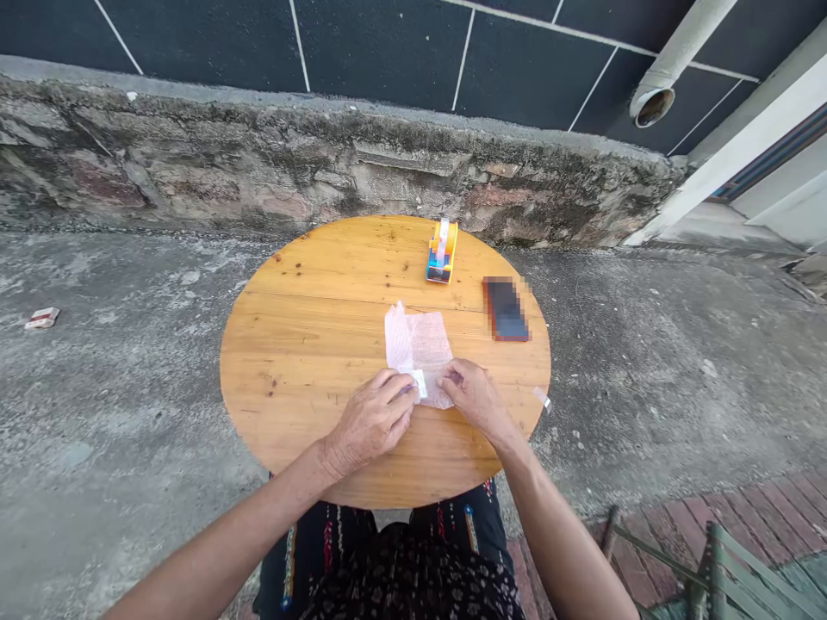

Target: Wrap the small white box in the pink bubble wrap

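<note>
A translucent, pale pinkish sheet of what looks like bubble wrap (pixel 432 334) lies on the round wooden table (pixel 303 362), its left part folded over and crumpled upright at the top. Near its lower middle rests a small flat white object (pixel 420 384), partly covered by my fingers. My left hand (pixel 381 412) is closed at that object's left side, fingertips on it and on the wrap's edge. To the right, my right hand (pixel 475 394) pinches the wrap's lower right edge between thumb and curled fingers.
Toward the table's far side stands a yellow and blue tape dispenser (pixel 442 251). A dark phone with an orange-red edge (pixel 507 312) lies at the right. A short strip of clear tape (pixel 541 397) hangs at the right rim. A metal-framed chair (pixel 714 560) is at lower right.
</note>
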`<state>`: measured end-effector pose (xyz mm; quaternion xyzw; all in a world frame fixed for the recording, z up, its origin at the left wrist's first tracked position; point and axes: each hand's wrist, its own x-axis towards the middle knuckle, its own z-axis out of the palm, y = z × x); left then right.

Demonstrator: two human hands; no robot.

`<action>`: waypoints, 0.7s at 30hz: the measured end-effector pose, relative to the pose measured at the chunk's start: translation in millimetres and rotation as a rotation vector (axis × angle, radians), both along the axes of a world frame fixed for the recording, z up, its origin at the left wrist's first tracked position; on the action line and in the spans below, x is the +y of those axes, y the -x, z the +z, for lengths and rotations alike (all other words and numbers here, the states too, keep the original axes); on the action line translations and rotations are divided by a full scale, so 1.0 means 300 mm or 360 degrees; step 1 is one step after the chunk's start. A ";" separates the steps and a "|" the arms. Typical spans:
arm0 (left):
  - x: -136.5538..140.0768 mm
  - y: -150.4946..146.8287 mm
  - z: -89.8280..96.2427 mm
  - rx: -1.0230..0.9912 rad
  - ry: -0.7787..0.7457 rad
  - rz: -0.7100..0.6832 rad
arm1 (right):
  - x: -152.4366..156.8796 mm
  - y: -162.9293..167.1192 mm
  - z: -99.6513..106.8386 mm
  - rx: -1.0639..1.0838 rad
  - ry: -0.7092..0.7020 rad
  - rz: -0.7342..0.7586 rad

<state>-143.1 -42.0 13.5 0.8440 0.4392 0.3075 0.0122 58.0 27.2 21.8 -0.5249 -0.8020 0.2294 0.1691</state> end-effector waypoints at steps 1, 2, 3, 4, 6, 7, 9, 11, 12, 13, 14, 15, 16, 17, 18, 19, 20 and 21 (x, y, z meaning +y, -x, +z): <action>-0.001 -0.001 0.004 0.0013 0.0010 0.0003 | -0.003 0.003 -0.005 -0.0054 -0.0048 -0.0039; -0.002 -0.002 0.008 0.0027 0.0024 0.0004 | -0.007 0.007 -0.009 -0.0117 -0.0090 -0.0076; -0.003 -0.003 0.012 0.0042 0.0038 0.0002 | -0.011 0.011 -0.012 -0.0182 -0.0123 -0.0109; -0.004 -0.003 0.016 0.0059 0.0050 0.0002 | -0.017 0.016 -0.012 -0.0247 -0.0147 -0.0144; -0.006 -0.004 0.022 0.0092 0.0066 0.0006 | -0.030 0.026 -0.009 -0.0361 -0.0183 -0.0217; -0.006 -0.004 0.025 0.0104 0.0070 0.0009 | -0.036 0.031 -0.006 -0.0414 -0.0200 -0.0255; -0.006 -0.004 0.030 0.0116 0.0064 0.0013 | -0.045 0.038 -0.001 -0.0511 -0.0209 -0.0318; -0.005 -0.005 0.033 0.0114 0.0047 0.0010 | -0.051 0.042 0.002 -0.0573 -0.0156 -0.0370; -0.005 -0.005 0.033 0.0112 0.0037 0.0007 | -0.052 0.042 0.004 -0.0582 -0.0112 -0.0397; -0.005 -0.005 0.032 0.0111 0.0026 0.0005 | -0.054 0.040 0.005 -0.0573 -0.0067 -0.0420; -0.005 -0.004 0.030 0.0109 0.0016 0.0006 | -0.055 0.038 0.006 -0.0551 -0.0026 -0.0441; -0.006 -0.004 0.027 0.0107 0.0006 0.0009 | -0.057 0.035 0.007 -0.0521 0.0005 -0.0457; -0.007 -0.003 0.023 0.0103 -0.0004 0.0015 | -0.059 0.031 0.010 -0.0492 0.0026 -0.0468; -0.008 -0.002 0.019 0.0096 -0.0010 0.0020 | -0.061 0.027 0.013 -0.0467 0.0042 -0.0476; -0.009 0.000 0.015 0.0085 -0.0013 0.0024 | -0.064 0.023 0.017 -0.0450 0.0056 -0.0485; -0.010 0.001 0.011 0.0074 -0.0013 0.0023 | -0.068 0.019 0.022 -0.0439 0.0069 -0.0494; -0.010 0.003 0.008 0.0062 -0.0009 0.0018 | -0.072 0.017 0.028 -0.0435 0.0081 -0.0499; -0.010 0.004 0.005 0.0051 -0.0002 0.0010 | -0.076 0.014 0.033 -0.0432 0.0090 -0.0499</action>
